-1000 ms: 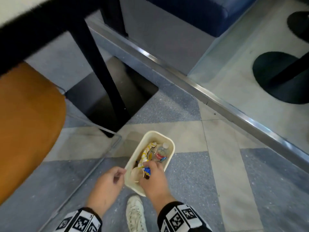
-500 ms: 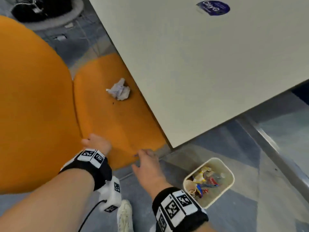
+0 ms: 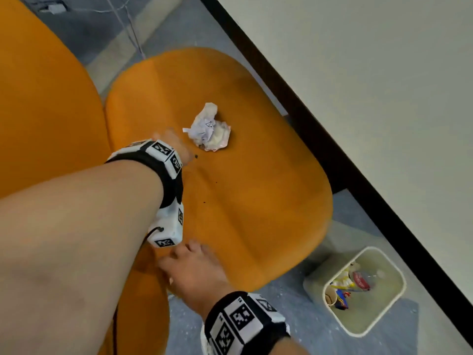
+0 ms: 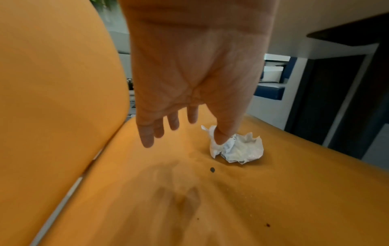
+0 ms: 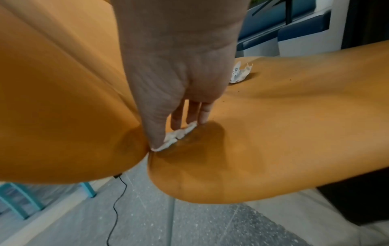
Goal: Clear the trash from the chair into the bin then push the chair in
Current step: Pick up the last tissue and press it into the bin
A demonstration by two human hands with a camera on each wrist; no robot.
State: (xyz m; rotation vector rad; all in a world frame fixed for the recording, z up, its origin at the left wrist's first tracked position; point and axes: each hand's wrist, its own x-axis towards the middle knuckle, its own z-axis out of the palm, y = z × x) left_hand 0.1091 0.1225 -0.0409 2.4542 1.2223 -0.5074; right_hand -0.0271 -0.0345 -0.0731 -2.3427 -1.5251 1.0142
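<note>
The left hand [image 4: 189, 79] had come forward over the orange chair [image 3: 256, 201] seat since half a second before, when it lay near the seat's near edge. Now its fingers [image 4: 147, 136] were spread and straight above the cushion, and its thumb showed in front of the crumpled paper [image 3: 208, 128]; whether it touched the paper could not be told. The paper lay where it had been, in the middle of the seat, toward the table [image 3: 384, 85].

The right hand [image 5: 179, 79] had also moved from the seat's front edge onto the cushion, at the crease where seat meets backrest. There its thumb and fingertips [image 5: 203, 118] pinched a small white scrap [image 5: 179, 135] against the cushion, as the right wrist view showed.

The bin [image 3: 399, 280] stood on the floor to the right of the chair, beside the table edge, with wrappers and a cup inside. A few dark crumbs [image 4: 212, 169] lay on the seat near the paper.
</note>
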